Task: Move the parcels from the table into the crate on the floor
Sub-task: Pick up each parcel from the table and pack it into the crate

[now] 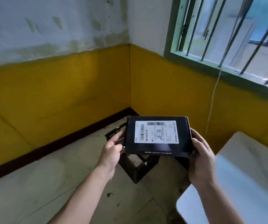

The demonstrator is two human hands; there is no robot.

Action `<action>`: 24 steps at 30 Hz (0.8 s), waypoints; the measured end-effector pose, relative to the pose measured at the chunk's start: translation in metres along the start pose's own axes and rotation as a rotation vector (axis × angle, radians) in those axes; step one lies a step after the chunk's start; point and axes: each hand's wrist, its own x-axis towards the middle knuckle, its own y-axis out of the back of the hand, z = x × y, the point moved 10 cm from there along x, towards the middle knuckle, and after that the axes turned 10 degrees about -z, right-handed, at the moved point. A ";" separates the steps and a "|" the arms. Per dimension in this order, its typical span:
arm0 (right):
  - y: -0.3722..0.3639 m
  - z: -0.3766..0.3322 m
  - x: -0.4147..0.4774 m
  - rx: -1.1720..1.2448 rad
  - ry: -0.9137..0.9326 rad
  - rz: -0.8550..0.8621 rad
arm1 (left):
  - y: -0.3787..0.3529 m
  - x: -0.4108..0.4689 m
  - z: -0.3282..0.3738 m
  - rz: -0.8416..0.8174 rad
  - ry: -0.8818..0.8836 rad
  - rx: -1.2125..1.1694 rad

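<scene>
A flat black parcel [157,147] with a white shipping label on top is held level in mid-air, above the crate. My left hand [112,151] grips its left edge and my right hand [202,157] grips its right edge. Below it on the floor stands a dark plastic crate [138,172], mostly hidden by the parcel; a brown boxed item shows inside it. The white table [243,175] is at the lower right, and no parcels are visible on the part in view.
The crate sits near the room's corner, with yellow walls and a dark skirting board [65,139] behind it. A barred window [227,38] is at the upper right, with a white cord [214,94] hanging down the wall. Pale floor tiles [33,183] spread to the left.
</scene>
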 end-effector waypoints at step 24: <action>-0.091 0.257 0.249 -0.207 -0.412 0.257 | 0.191 0.311 -0.101 0.052 0.476 0.354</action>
